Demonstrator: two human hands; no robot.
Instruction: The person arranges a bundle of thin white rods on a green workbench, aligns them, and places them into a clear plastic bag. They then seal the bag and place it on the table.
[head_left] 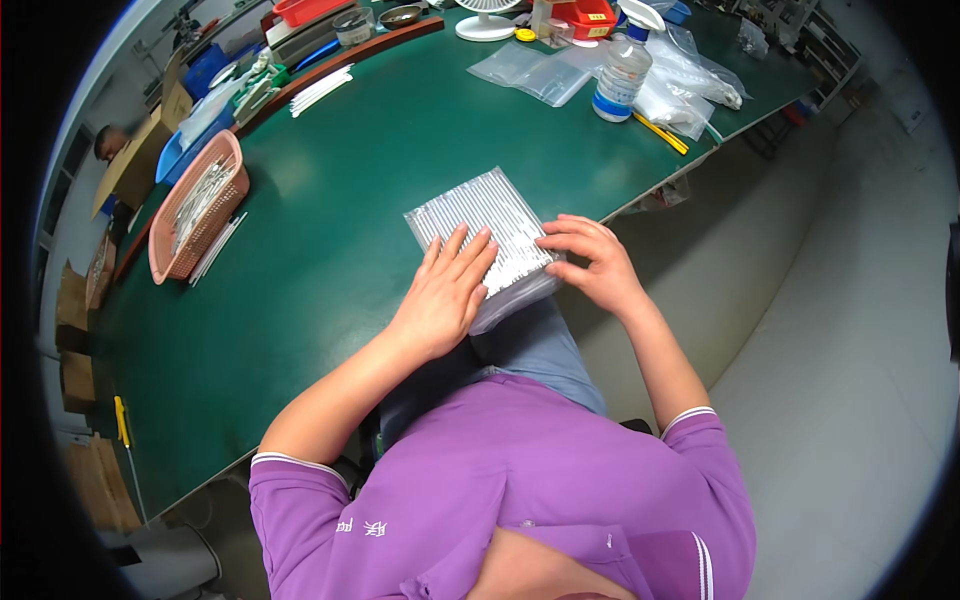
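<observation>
A clear plastic bag (492,212) filled with a flat row of thin silvery-white rods lies on the green table near its front edge. The bag's loose end (515,300) hangs toward me past the edge. My left hand (447,290) rests flat on the left part of the bag, fingers stretched out over the rods. At the bag's right side is my right hand (592,258), its fingers spread and the tips touching the bag's edge. Neither hand is wrapped round anything.
To the left stands a pink basket (240,165) of similar rods, with a few loose rods (218,248) beside it. A spray bottle (622,75), flat plastic bags (540,72) and a yellow cutter (662,134) lie at the back right. More white rods (321,90) lie farther back.
</observation>
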